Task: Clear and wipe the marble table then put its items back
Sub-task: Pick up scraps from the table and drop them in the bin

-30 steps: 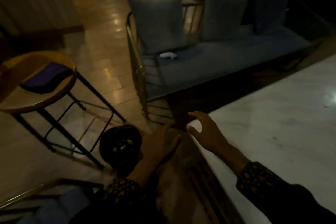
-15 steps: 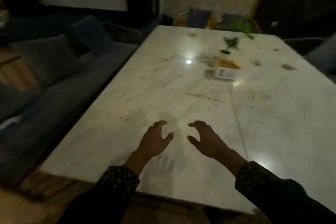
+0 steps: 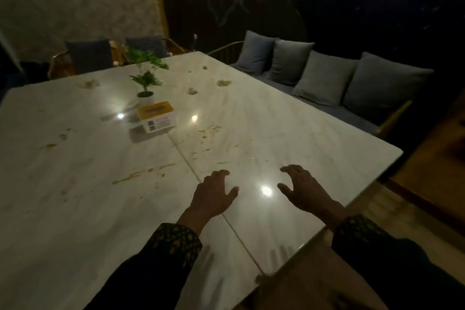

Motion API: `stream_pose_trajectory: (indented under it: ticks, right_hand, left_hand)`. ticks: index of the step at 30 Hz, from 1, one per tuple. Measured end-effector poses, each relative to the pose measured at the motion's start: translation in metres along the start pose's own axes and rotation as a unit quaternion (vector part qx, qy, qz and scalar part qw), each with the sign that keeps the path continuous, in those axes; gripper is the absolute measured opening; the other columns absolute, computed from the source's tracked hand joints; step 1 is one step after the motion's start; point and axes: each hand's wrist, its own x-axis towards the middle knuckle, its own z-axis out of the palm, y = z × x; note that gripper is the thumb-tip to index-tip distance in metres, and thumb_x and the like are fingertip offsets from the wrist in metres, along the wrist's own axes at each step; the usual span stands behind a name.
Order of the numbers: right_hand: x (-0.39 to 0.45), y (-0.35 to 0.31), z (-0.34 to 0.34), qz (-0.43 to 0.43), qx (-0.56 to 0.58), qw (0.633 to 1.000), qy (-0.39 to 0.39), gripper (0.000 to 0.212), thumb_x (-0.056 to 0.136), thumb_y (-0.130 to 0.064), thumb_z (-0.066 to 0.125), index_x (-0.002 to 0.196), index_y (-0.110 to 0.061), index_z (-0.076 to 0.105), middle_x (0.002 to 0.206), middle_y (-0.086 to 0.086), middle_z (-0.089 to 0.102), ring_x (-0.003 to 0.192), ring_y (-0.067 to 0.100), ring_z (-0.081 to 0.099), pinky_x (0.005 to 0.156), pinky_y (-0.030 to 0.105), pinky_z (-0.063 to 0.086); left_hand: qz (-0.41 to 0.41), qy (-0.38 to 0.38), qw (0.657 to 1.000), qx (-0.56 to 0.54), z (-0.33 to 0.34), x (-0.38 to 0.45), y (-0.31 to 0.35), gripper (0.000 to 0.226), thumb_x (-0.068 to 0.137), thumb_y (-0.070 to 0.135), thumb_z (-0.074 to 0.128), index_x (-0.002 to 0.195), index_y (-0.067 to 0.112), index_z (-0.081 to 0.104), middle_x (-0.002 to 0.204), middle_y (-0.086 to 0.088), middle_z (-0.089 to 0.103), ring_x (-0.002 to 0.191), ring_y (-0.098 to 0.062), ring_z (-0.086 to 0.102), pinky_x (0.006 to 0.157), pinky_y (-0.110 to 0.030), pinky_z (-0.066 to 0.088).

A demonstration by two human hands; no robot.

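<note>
The large pale marble bench (image 3: 276, 121) fills most of the view, its polished top streaked with yellowish smears and scattered crumbs, with a thin dark seam running from the middle toward the near edge. Toward its far left middle stands a small white box with a yellow top (image 3: 156, 116), and touching it just behind is a little green leafy plant in a white pot (image 3: 145, 83); both are mirrored faintly in the shiny stone. Several bright spots of lamp glare lie on the surface, one between the two hands. The left hand (image 3: 214, 196) hovers over the near part of the bench right by the seam, palm down, its fingers (image 3: 221, 174) loosely curled and slightly spread, holding nothing. The right hand (image 3: 302, 189) hangs just beside it to the right, well inside the near right corner, its fingers (image 3: 292, 170) likewise bent, apart, and holding nothing. Both wrists emerge from dark sleeves patterned with small gold marks (image 3: 178, 241). Whether either hand touches the stone cannot be told. Beyond the right edge of the bench runs a grey sofa with four grey cushions (image 3: 327, 80), and at the far side stand dark blue-backed chairs (image 3: 90, 55) against a dim textured wall (image 3: 75, 7). Wooden floor (image 3: 432, 158) shows at the right.
</note>
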Motion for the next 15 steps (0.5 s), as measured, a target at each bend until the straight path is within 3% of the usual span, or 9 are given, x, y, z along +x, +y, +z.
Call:
stream_pose_trajectory:
  ticks: [10,15]
  right_hand:
    - [-0.009,0.179,-0.062,0.113,-0.001,0.993,0.041,0.053,0.095,-0.039,0.055,0.141,-0.018,0.042,0.147,0.007,0.039,0.131,0.026,0.041,0.104,0.038,0.037]
    - [0.000,0.298,-0.108,0.144,-0.010,0.989,0.032,0.051,0.094,-0.034,0.058,0.139,-0.015,0.045,0.147,0.009,0.040,0.130,0.026,0.043,0.106,0.036,0.034]
  left_hand:
    - [0.124,-0.059,0.990,0.025,0.079,0.118,0.162,0.058,0.094,0.049,0.050,0.142,0.020,0.035,0.142,-0.004,0.042,0.126,-0.027,0.043,0.102,-0.041,0.039]
    - [0.128,-0.083,0.988,-0.021,0.153,0.172,0.265,0.055,0.093,0.048,0.052,0.139,0.020,0.038,0.139,-0.004,0.045,0.124,-0.027,0.045,0.101,-0.044,0.040]
